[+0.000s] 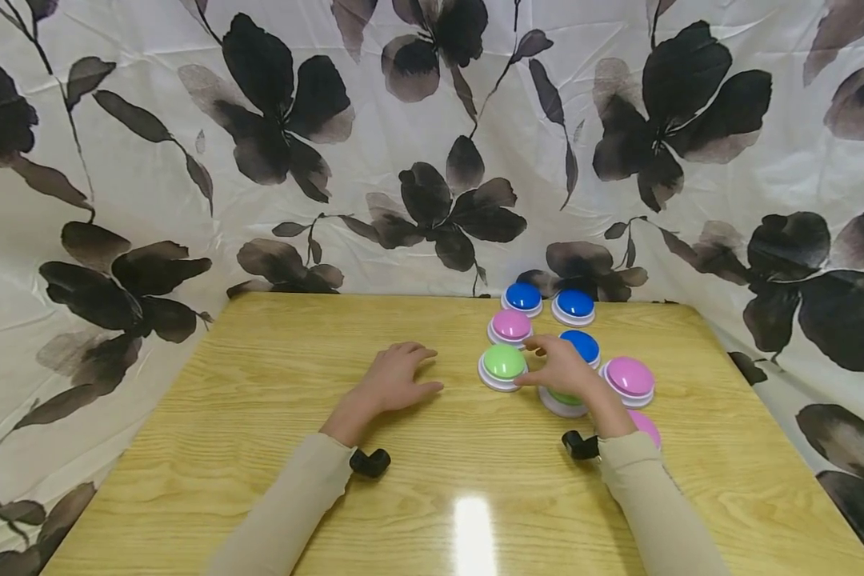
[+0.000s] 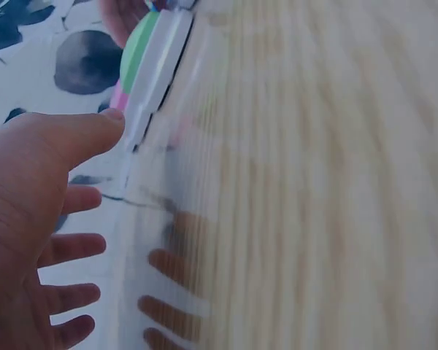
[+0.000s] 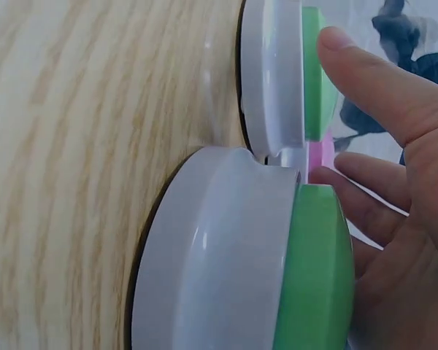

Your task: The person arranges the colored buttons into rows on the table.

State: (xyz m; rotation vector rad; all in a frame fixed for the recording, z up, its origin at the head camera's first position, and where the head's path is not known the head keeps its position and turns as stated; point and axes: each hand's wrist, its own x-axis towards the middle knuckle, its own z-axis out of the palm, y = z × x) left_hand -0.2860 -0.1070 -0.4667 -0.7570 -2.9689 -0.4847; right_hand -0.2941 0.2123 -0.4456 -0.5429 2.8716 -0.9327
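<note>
My right hand (image 1: 565,370) hangs over the group of dome push buttons, its thumb and fingers spread apart. The thumb tip is right at the edge of a green button (image 1: 504,362) on a white base. Beneath the palm is a second green button (image 3: 317,270), partly covered in the head view. A blue button (image 1: 583,346) lies behind the hand, and a pink button (image 1: 511,323) is just past the fingertips. To the left, my left hand (image 1: 392,380) is held low over the wood with relaxed fingers, holding nothing.
Two blue buttons (image 1: 523,296) stand at the table's back edge. On the right are a pink button (image 1: 630,376) and another pink button (image 1: 646,428), partly hidden by the right forearm. Floral cloth (image 1: 446,128) hangs behind the wooden table (image 1: 259,344).
</note>
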